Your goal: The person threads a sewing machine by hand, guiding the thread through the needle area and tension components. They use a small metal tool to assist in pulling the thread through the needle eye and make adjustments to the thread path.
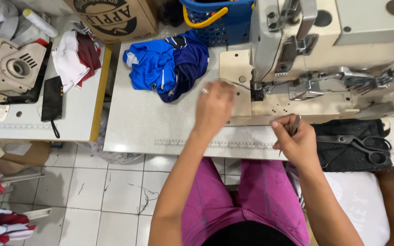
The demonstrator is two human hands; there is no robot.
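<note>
Head view: fingers [292, 130] of R hand [297, 145] pinched narrow round thin metal tweezers [294, 126], at tabletop [137, 123] front edge below cream sewing machine [324, 59]. L hand [214, 107] w/ ring lies knuckles-up by needle area; can't tell its fingers' state. Blue garments [167, 64] bunched left of L hand, apart. Scissors [361, 143] on dark cloth [343, 157] just right of R hand.
</note>
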